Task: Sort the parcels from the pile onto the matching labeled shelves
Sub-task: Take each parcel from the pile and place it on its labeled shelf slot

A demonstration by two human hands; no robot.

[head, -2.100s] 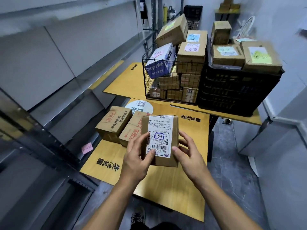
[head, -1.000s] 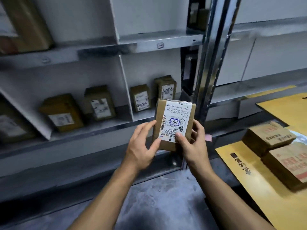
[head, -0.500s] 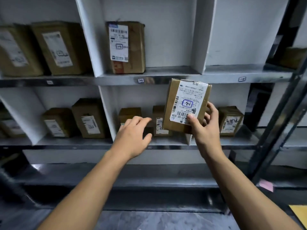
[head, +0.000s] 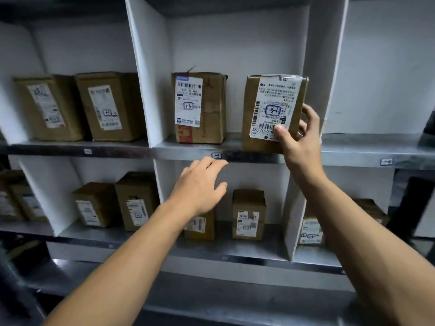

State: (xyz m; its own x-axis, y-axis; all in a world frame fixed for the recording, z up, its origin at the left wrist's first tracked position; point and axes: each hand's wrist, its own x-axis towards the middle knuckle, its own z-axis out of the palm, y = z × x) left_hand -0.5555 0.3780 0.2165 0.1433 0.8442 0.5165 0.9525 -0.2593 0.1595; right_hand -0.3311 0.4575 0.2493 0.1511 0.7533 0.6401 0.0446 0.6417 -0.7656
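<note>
The right hand (head: 299, 147) holds the parcel (head: 273, 114); the thumb (head: 281, 134) presses the front near the bottom and the other fingers wrap round its right side. The parcel is a brown cardboard box with flat sides and square corners; a smooth white paper label (head: 276, 107) covers most of its front, and the print on it is upside down. The box stands tall, its long side going up and down, its front facing the person; it leans a little. Its bottom edge is at the front lip of the grey metal shelf (head: 254, 156), in the middle space between two white walls; I cannot tell if it sits on the shelf yet.

Just left of those fingers, one other brown box (head: 200, 107) stands in the same space, also tall, also with a white label.

The left hand (head: 200, 184) is lower and to the left; it is empty, its fingers spread loose and a bit bent, near a small tag (head: 216, 155) on the shelf lip; a second tag (head: 386, 161) sits far right.

Left of the white wall stand two more brown boxes (head: 77, 107). On the shelf below I can count at least six brown boxes (head: 248, 214), all with white labels.
</note>
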